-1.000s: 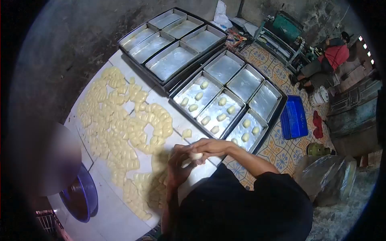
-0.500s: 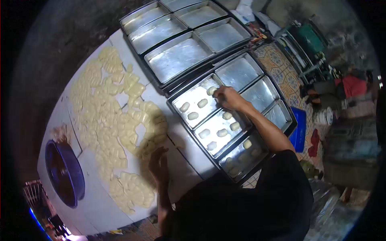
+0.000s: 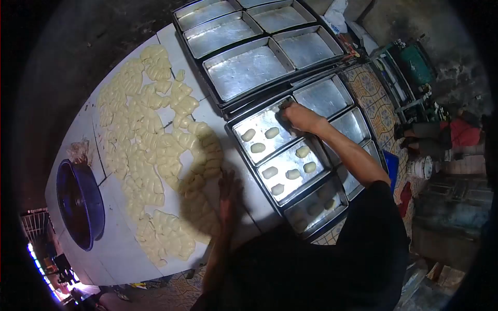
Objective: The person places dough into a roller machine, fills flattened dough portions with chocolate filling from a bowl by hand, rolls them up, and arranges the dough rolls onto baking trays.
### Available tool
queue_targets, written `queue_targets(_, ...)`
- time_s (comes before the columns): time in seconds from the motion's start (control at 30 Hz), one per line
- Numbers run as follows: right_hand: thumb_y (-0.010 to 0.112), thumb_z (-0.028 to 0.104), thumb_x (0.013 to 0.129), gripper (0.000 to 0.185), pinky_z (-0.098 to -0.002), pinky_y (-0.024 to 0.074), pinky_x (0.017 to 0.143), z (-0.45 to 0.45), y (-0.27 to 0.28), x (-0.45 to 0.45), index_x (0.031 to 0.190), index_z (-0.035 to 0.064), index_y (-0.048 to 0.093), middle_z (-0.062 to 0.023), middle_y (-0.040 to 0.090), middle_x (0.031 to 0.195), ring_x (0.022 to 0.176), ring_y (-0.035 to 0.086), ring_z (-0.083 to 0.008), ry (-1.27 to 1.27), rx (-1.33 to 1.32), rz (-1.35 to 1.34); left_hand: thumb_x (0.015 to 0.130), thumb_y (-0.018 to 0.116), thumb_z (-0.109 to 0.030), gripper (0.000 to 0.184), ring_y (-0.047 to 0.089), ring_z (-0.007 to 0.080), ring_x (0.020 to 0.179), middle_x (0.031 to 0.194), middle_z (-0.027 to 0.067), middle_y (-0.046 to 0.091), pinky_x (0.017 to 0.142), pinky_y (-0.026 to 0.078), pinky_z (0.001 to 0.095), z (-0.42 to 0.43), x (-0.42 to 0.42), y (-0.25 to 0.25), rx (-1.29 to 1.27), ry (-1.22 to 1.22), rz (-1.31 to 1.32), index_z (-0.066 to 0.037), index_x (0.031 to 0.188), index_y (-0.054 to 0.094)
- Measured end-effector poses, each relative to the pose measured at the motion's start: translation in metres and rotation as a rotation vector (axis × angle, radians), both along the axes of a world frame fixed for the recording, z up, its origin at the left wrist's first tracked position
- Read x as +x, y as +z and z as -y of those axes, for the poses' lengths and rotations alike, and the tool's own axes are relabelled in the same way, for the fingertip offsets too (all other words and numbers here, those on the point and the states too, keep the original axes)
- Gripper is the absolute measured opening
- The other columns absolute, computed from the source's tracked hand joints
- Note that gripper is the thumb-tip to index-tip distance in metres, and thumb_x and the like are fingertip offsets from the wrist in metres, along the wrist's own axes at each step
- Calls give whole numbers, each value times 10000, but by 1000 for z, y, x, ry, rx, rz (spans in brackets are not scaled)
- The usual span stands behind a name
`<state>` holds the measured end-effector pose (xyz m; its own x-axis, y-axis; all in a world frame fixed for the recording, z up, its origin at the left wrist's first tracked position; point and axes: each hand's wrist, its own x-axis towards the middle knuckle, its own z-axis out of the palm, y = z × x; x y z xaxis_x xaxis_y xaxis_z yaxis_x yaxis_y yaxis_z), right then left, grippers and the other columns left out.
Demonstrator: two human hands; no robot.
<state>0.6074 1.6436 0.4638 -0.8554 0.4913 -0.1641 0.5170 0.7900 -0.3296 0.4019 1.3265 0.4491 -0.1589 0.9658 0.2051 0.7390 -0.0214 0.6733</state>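
My right hand (image 3: 301,117) reaches into a metal baking tray (image 3: 238,128), its fingers curled down at the far corner of one compartment. They cover the spot where a dough piece lay a moment before, so that piece is hidden. In the same compartment several small rolled dough pieces (image 3: 272,133) lie apart. The neighbouring compartment holds more dough pieces (image 3: 293,174), and others sit in shadow in the nearest one. My left hand (image 3: 230,194) hovers over or rests on the white table, fingers stretched out and holding nothing. Beside it spreads a mass of cut pale dough (image 3: 155,140).
Another multi-compartment tray (image 3: 249,65) stands beyond, partly against the first. A purple basin (image 3: 96,207) and a crumpled clear plastic bag (image 3: 79,152) are at the table's left. On the tiled floor (image 3: 371,85) to the right are a green-topped frame (image 3: 415,65) and a white bucket (image 3: 420,167).
The view has shifted slightly. My right hand's fingers now hide the dough piece that showed at their tips. My left hand has moved right, toward the tray, with its fingers extended.
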Motion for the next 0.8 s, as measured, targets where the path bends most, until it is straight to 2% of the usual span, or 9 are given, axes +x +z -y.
queue_targets(0.1, 560, -46, 699, 475, -394, 477, 929, 16, 2, 0, 1172, 1, 569, -243, 562, 1157, 1068, 561, -386, -145, 88, -173, 866, 495, -17, 352, 518, 319, 1160, 1278, 205, 517, 1003, 390, 426, 5, 3, -34, 35, 164, 647, 4, 1213, 549)
queue_targets(0.2, 547, -20, 738, 480, -391, 467, 957, 43, 16, 8, 1218, 5, 546, -241, 516, 1245, 1136, 528, -378, -288, 256, -307, 893, 464, -26, 316, 570, 266, 1029, 1169, 164, 578, 913, 445, 380, 20, -19, -85, 90, 461, 476, 17, 1192, 556)
queue_targets(0.23, 574, -12, 732, 508, -383, 451, 985, 50, 30, 8, 1237, 2, 527, -227, 479, 1311, 1177, 508, -370, -335, 42, -177, 906, 470, -65, 310, 576, 258, 1026, 1143, 150, 594, 910, 451, 372, 18, -16, -55, 130, 484, 639, 24, 1191, 556)
queue_targets(0.33, 605, 44, 763, 431, -382, 467, 953, 50, 3, 6, 1190, 6, 554, -236, 515, 1256, 1108, 550, -364, -225, 111, -292, 931, 480, -149, 354, 587, 261, 1020, 1135, 145, 604, 910, 460, 366, 26, -24, -8, 48, 418, 1312, 35, 1230, 524)
queue_targets(0.43, 547, 46, 796, 415, -414, 479, 902, 71, 39, -5, 1210, 14, 532, -238, 539, 1185, 1047, 565, -380, -258, 348, -405, 929, 503, -171, 448, 573, 273, 1085, 1203, 190, 573, 946, 448, 373, 39, -32, 25, -183, 303, 953, 29, 1322, 429)
queue_targets(0.53, 533, -13, 808, 422, -413, 373, 1050, 138, 81, -31, 1229, 0, 556, -232, 461, 1348, 1244, 439, -416, -447, -111, -453, 925, 525, -181, 528, 543, 288, 1156, 1277, 231, 523, 979, 432, 376, 62, -36, 18, -62, 370, 1055, 25, 1380, 354)
queue_targets(0.63, 601, 72, 874, 320, -414, 410, 995, 227, 78, -75, 1190, 25, 593, -218, 481, 1313, 1184, 493, -348, -69, -474, -740, 928, 529, -162, 550, 505, 292, 1214, 1321, 251, 487, 1001, 419, 365, 49, -12, 78, 162, 329, 1434, 28, 1401, 322)
queue_targets(0.7, 607, 35, 864, 270, -374, 446, 951, 275, 79, -111, 1132, 10, 616, -196, 525, 1233, 1149, 528, -287, -57, -589, -915, 934, 517, -147, 508, 483, 271, 1236, 1345, 242, 468, 990, 422, 334, 53, -6, 88, 86, 350, 1178, 39, 1379, 358)
queue_targets(0.8, 634, -19, 821, 213, -328, 506, 823, 294, 68, -134, 1032, 6, 651, -129, 616, 976, 947, 616, -219, -191, -482, -1023, 932, 511, -109, 360, 603, 184, 944, 1130, 133, 609, 781, 480, 305, 62, -11, 100, 173, 414, 924, 20, 1264, 464)
